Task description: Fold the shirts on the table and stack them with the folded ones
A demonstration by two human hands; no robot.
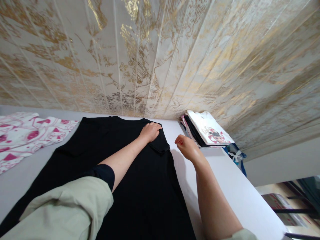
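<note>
A black T-shirt (147, 193) lies spread on the white table, its short sleeve (160, 145) at the upper right. My left hand (150, 132) rests on the shirt's shoulder just above that sleeve, fingers laid out over the cloth. To the right of the sleeve, above bare table, hovers my right hand (187, 146) with its fingers curled in. Nothing shows in it, and it is apart from the shirt. Just beyond it sits a stack of folded clothes, topped by a white printed T-shirt (208, 125).
White cloth with pink print (32, 135) lies at the left. Behind the table (232, 180) hangs a pleated gold-patterned curtain (140, 56). Something blue with a white tie (237, 156) is at the table's right edge. Dark bars (295, 211) stand at the lower right.
</note>
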